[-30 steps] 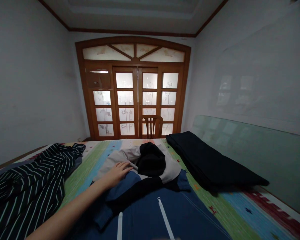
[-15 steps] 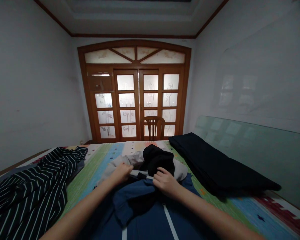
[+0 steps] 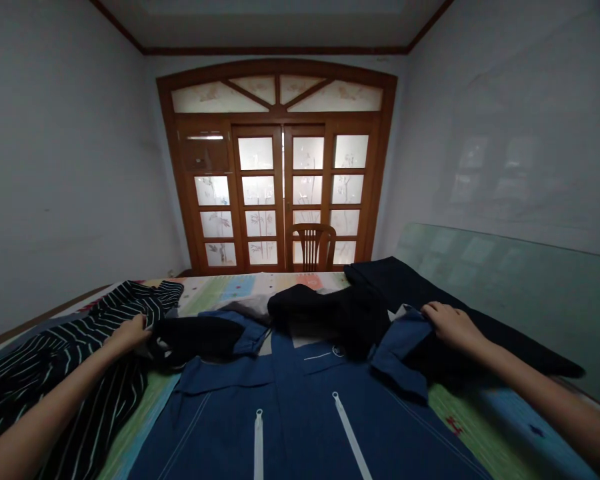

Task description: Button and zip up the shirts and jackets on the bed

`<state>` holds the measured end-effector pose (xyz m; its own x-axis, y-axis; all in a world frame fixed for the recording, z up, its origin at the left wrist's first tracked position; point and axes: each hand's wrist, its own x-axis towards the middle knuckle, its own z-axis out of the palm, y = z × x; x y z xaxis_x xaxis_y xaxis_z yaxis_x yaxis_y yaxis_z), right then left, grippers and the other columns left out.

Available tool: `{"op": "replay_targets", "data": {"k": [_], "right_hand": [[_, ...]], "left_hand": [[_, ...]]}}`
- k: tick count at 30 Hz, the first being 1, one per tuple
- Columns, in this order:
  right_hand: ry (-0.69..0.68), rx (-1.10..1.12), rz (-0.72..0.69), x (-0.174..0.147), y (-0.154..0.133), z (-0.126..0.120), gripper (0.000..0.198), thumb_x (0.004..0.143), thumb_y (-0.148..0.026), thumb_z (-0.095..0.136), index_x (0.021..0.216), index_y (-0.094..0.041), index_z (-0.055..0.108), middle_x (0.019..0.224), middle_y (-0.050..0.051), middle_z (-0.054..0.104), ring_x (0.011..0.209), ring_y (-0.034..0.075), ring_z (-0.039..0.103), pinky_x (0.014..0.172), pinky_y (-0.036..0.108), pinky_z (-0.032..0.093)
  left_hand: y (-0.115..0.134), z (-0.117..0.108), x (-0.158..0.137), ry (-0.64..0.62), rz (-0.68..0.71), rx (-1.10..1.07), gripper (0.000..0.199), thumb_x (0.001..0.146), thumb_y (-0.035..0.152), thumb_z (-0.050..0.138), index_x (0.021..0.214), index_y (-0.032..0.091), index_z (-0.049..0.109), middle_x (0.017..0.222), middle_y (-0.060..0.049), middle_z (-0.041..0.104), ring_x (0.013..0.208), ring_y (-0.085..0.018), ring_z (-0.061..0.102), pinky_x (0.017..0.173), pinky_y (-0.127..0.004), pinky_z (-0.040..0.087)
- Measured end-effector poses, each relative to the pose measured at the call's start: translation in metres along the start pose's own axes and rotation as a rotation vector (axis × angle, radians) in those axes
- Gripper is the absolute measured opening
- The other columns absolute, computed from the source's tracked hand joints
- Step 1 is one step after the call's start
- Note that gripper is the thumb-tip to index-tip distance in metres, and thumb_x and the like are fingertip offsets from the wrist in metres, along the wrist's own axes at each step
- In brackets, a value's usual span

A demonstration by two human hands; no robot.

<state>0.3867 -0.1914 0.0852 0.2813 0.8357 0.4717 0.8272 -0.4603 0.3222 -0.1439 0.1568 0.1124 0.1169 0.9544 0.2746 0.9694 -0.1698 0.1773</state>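
A blue jacket point(image 3: 300, 400) with two white zips lies spread in front of me, its black upper part point(image 3: 330, 310) bunched at the far end. At the left, my left hand point(image 3: 131, 333) is closed on the end of the jacket's black-and-blue left sleeve point(image 3: 200, 339), beside the striped garment. Out to the right, my right hand point(image 3: 447, 321) grips the cuff end of the blue right sleeve point(image 3: 405, 343), which hangs in folds from the fingers. Both sleeves are pulled outwards. Grey lining point(image 3: 253, 309) shows behind the jacket.
A black garment with white stripes point(image 3: 80, 360) lies at the left. Folded dark cloth point(image 3: 430, 300) rests at the right on the colourful bedsheet point(image 3: 220, 290). A pale green board point(image 3: 510, 280) lines the right wall. Beyond stand a wooden chair point(image 3: 313, 247) and glazed wooden doors.
My hands have moved apart from the middle, drawing the sleeves out to left and right. The jacket's front now lies flatter, and its chest with a small round emblem shows.
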Motion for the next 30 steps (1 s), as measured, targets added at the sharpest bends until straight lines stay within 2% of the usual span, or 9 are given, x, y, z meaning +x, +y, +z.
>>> {"op": "replay_targets", "data": {"k": [3,6,9,11,13,16,21,25,30], "right_hand": [[0.173,0.082,-0.02,0.013,-0.059,-0.025,0.035,0.064,0.0,0.038,0.091,-0.013,0.056,0.102,0.014,0.053,0.091,0.024,0.05,0.072,0.033,0.038],[0.359,0.239,-0.317,0.014,-0.14,-0.052,0.031,0.07,-0.001,0.035,0.088,-0.015,0.056,0.1,0.011,0.055,0.095,0.022,0.048,0.08,0.035,0.035],[0.249,0.292,-0.845,0.003,-0.207,-0.051,0.023,0.078,-0.008,0.035,0.084,-0.017,0.056,0.073,0.006,0.059,0.07,0.016,0.052,0.073,0.033,0.039],[0.158,0.315,-1.014,0.003,-0.226,-0.034,0.019,0.079,-0.011,0.038,0.08,-0.016,0.056,0.067,0.005,0.058,0.065,0.015,0.052,0.074,0.033,0.039],[0.032,0.36,-0.922,0.019,-0.223,-0.014,0.019,0.076,-0.009,0.041,0.078,-0.016,0.058,0.068,0.005,0.06,0.069,0.016,0.054,0.079,0.031,0.039],[-0.048,0.393,-0.61,0.074,-0.194,0.002,0.034,0.074,-0.001,0.031,0.083,-0.017,0.059,0.08,0.006,0.062,0.083,0.019,0.055,0.083,0.032,0.038],[-0.044,0.398,-0.363,0.179,-0.173,-0.01,0.05,0.071,0.003,0.025,0.107,-0.019,0.05,0.095,0.006,0.059,0.1,0.017,0.048,0.093,0.036,0.029],[-0.108,0.393,-0.22,0.201,-0.224,-0.012,0.033,0.075,-0.006,0.034,0.099,-0.014,0.056,0.1,0.009,0.058,0.107,0.02,0.041,0.096,0.043,0.02],[-0.3,0.427,-0.049,0.174,-0.301,0.015,0.031,0.071,-0.033,0.049,0.086,-0.009,0.062,0.089,0.016,0.061,0.087,0.026,0.054,0.076,0.04,0.037]], "left_hand": [[0.023,0.009,-0.014,-0.01,0.101,0.063,0.039,0.071,0.013,0.043,0.11,0.008,0.045,0.102,-0.018,0.055,0.092,-0.03,0.053,0.071,-0.038,0.042],[0.072,0.016,-0.037,0.066,0.429,0.062,0.044,0.071,0.012,0.039,0.115,0.012,0.039,0.114,-0.013,0.046,0.105,-0.023,0.044,0.086,-0.034,0.034],[0.125,0.029,-0.064,0.016,0.974,0.012,0.033,0.072,0.011,0.037,0.102,0.016,0.049,0.107,-0.008,0.052,0.099,-0.018,0.047,0.085,-0.029,0.035],[0.151,0.042,-0.075,-0.092,1.172,0.098,0.022,0.071,0.012,0.039,0.084,0.017,0.056,0.088,-0.005,0.058,0.085,-0.018,0.052,0.082,-0.031,0.037],[0.168,0.056,-0.075,-0.084,1.175,0.155,0.016,0.071,0.015,0.042,0.076,0.016,0.058,0.084,-0.006,0.059,0.083,-0.019,0.053,0.081,-0.032,0.037],[0.177,0.069,-0.054,-0.008,1.077,0.165,0.023,0.072,0.017,0.042,0.09,0.013,0.056,0.097,-0.012,0.057,0.094,-0.024,0.048,0.084,-0.038,0.033],[0.181,0.078,-0.008,0.017,0.861,0.126,0.038,0.078,0.022,0.038,0.116,0.02,0.042,0.127,-0.008,0.038,0.113,-0.025,0.034,0.092,-0.042,0.024],[0.184,0.099,0.007,-0.053,0.722,0.133,0.04,0.076,0.028,0.043,0.114,0.016,0.043,0.12,-0.013,0.046,0.105,-0.029,0.043,0.084,-0.044,0.032],[0.183,0.124,0.008,-0.078,0.61,0.113,0.033,0.074,0.025,0.044,0.104,0.012,0.049,0.104,-0.015,0.054,0.096,-0.027,0.05,0.077,-0.04,0.038]]}}
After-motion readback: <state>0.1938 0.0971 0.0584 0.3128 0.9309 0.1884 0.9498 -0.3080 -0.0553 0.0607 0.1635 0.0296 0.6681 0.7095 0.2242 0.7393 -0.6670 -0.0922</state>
